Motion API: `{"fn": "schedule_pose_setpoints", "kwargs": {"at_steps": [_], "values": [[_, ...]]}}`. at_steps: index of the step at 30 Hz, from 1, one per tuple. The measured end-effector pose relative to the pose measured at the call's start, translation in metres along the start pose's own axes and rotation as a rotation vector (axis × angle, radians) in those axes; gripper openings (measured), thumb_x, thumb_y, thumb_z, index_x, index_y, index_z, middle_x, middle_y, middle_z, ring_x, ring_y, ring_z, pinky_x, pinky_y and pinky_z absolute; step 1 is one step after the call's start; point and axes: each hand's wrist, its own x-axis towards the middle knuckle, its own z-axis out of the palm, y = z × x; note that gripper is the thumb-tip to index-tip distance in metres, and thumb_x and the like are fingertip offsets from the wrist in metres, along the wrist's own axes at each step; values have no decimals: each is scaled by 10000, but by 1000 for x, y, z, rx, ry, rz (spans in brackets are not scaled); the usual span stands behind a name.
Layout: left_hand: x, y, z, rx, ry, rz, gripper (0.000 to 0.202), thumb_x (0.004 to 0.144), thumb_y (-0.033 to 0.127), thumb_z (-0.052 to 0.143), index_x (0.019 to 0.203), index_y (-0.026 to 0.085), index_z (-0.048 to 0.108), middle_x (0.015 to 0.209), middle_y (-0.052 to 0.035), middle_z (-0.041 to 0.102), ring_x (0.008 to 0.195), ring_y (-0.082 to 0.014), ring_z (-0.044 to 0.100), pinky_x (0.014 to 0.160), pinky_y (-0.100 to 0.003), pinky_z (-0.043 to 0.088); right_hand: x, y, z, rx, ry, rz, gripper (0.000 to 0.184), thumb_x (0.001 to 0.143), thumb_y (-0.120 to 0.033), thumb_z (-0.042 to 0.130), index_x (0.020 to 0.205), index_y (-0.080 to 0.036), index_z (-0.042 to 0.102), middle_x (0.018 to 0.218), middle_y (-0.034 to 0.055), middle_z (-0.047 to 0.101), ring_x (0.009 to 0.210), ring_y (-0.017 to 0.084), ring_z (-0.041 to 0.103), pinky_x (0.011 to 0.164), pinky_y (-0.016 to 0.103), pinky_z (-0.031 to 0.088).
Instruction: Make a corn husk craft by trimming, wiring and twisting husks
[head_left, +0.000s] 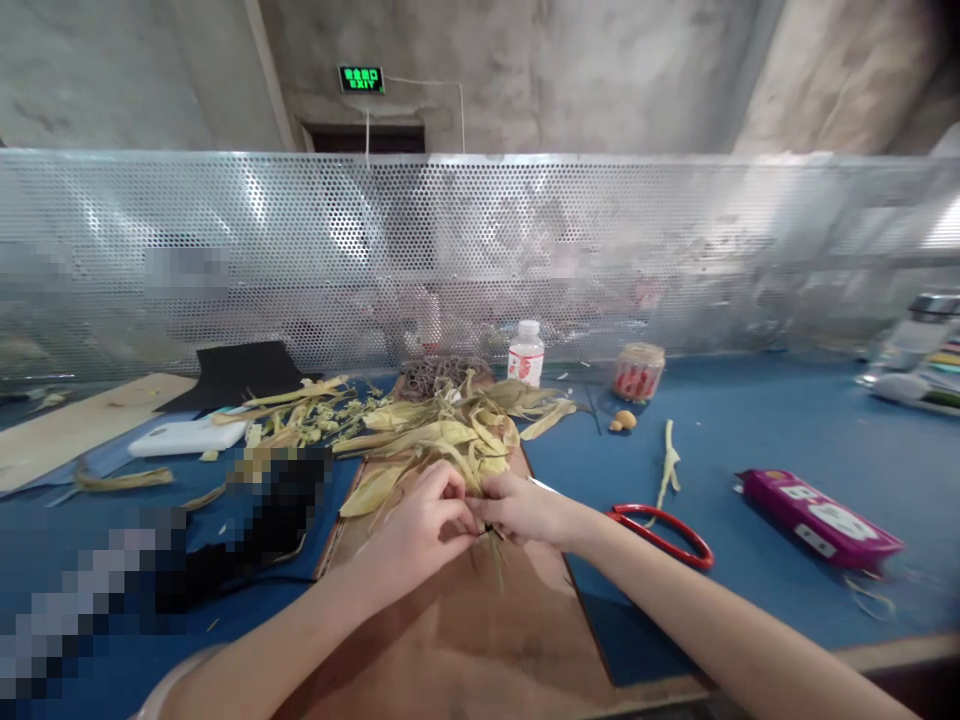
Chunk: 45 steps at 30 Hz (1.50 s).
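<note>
Over a brown board (450,640), my left hand (431,520) and my right hand (525,508) meet with fingertips pinched together. Between them is the lower end of a bunch of dried corn husks (450,432), pale yellow and papery, fanning out away from me. Thin strands (498,560) stick out below the fingers toward me. What exactly each fingertip grips is partly hidden by the fingers. To the right of my right hand lie red-handled scissors (697,550), their blades mostly covered by my wrist.
A white bottle (526,362) and a lidded jar (639,373) stand behind the husks. A purple packet (821,520) lies at the right on the blue table (750,420). Grey tangled fibre (442,378), a white box (187,435) and black card (244,372) are farther back. A perforated metal screen (480,240) bounds the table.
</note>
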Motion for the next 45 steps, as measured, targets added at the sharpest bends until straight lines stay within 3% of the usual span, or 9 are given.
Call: {"fn": "schedule_pose_setpoints", "kwargs": {"at_steps": [5,11,15,18,21,26,30,39,45], "values": [[-2,11,5,-20,-86,49,62,753,208,627,710,223,668,1086,-34,482,1052,-198,445,929,-339,382,2,3,-12,-85,-245,106,103,638,-160,529,739,-165,506,554,-76,406,436,47,382,395,145,305],[0,13,14,-36,-137,-4,56,760,226,626,735,236,675,1080,-24,546,1083,-204,449,941,-334,372,7,9,-24,-176,-361,59,167,693,-254,564,833,-166,543,603,-65,478,484,50,433,444,144,363],[3,7,18,-131,-176,-86,60,761,224,617,733,220,670,1034,-22,583,971,-171,537,871,-294,417,-9,-2,-33,-254,-255,-28,247,750,-322,561,956,-186,567,675,-48,548,505,62,450,481,171,370],[4,4,19,-198,-180,-129,79,759,244,617,710,205,665,948,-18,616,894,-156,571,840,-281,432,-40,-6,-43,-498,-39,-106,205,804,-335,533,905,-175,611,789,8,620,622,116,521,583,226,398],[4,4,17,-213,-185,-136,89,759,250,616,701,203,665,960,-19,629,880,-153,584,832,-280,435,-78,10,-47,-950,254,6,207,818,-316,552,871,-129,624,864,103,628,803,222,560,715,321,411],[4,7,15,-160,-190,-96,96,774,213,583,719,211,661,971,-17,640,892,-157,585,822,-284,435,-117,52,-41,-1392,281,102,204,832,-240,499,804,-112,655,815,160,605,843,283,537,738,392,411],[4,8,15,-147,-193,-82,100,782,205,567,725,208,650,950,-13,639,867,-149,586,808,-277,441,-118,59,-41,-1334,366,198,216,751,-220,536,897,-96,636,928,185,579,888,294,519,703,359,416],[5,9,15,-65,-222,-35,108,779,149,537,736,196,625,940,-17,653,859,-149,592,798,-266,444,-113,42,-54,-1116,165,356,315,582,-107,553,897,-87,551,904,153,573,795,254,571,612,288,372],[5,12,15,-9,-223,-29,113,785,121,518,765,185,609,977,-25,657,912,-159,596,836,-276,443,-143,50,-60,-804,512,412,260,628,-153,565,887,-153,533,768,77,615,690,210,591,564,263,351]]}}
